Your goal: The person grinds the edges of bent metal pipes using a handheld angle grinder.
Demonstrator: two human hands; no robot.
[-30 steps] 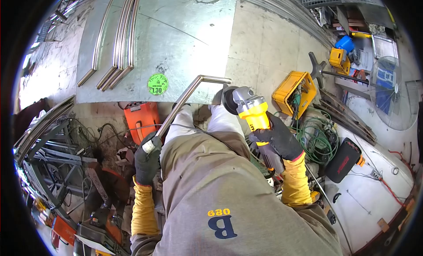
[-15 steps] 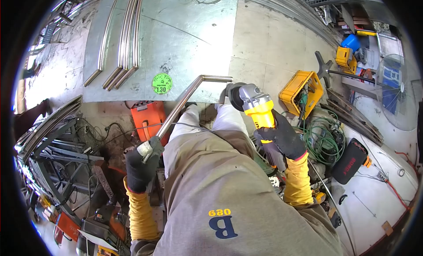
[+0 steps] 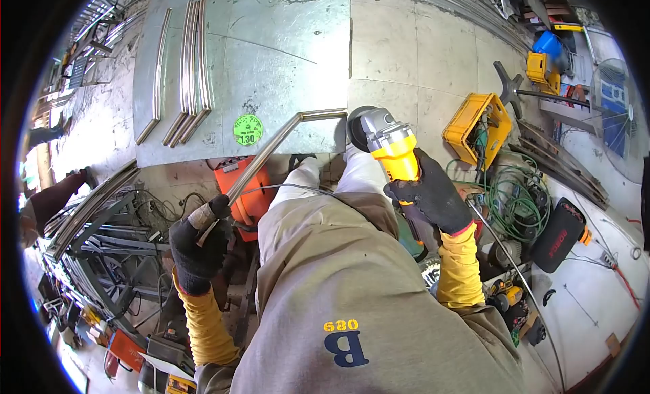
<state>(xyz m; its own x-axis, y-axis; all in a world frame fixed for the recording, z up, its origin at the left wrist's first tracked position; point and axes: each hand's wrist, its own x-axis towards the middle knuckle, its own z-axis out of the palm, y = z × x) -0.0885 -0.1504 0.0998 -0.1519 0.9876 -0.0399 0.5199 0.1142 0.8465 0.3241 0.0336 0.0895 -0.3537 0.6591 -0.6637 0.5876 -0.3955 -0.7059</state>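
My left hand (image 3: 200, 245), in a dark glove, is closed round the lower end of a bent metal tube (image 3: 271, 144). The tube slants up to the right and bends near its top, its far end beside the disc of a yellow and grey angle grinder (image 3: 393, 150). My right hand (image 3: 439, 196), also gloved, grips the grinder's body. Whether disc and tube touch is too small to tell. Several other bent tubes (image 3: 188, 75) lie on the metal sheet (image 3: 271, 75) at the upper left, near a round green sticker (image 3: 248, 130).
An orange case (image 3: 252, 197) stands below the sheet. To the right are a yellow crate (image 3: 467, 130), coiled green hose (image 3: 508, 204), a black bag (image 3: 558, 235) and a fan (image 3: 615, 109). A metal rack (image 3: 101, 238) holds bars at the left. Part of another person (image 3: 54, 197) shows at the left edge.
My left hand has moved left and slightly down with its end of the tube. The tube's far end and the grinder have shifted slightly left and up. The whole view has shifted a little.
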